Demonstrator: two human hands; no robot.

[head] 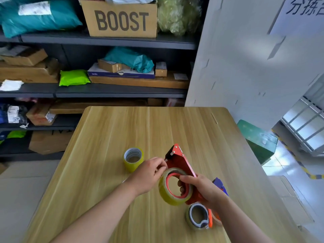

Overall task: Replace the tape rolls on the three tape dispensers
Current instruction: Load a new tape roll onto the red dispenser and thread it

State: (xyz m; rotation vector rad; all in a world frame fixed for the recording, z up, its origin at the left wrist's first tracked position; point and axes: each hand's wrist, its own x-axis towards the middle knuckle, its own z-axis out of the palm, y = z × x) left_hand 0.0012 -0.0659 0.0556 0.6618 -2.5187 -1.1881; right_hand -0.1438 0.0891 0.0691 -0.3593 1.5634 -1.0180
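Right hand [201, 188] grips dispenser [180, 162] above table [105, 137], roll [173, 188] mounted. Left hand [149, 172] pinches roll's edge, likely the tape end. Risk: end slips, resticks, or threads crooked.

1. The triangular red metal tape dispenser [180, 163] is showing a black tip.
2. The yellow-green translucent tape roll [166, 195] is showing a red inner ring.
3. The pale wooden bench [114, 137] is showing straight grain stripes.
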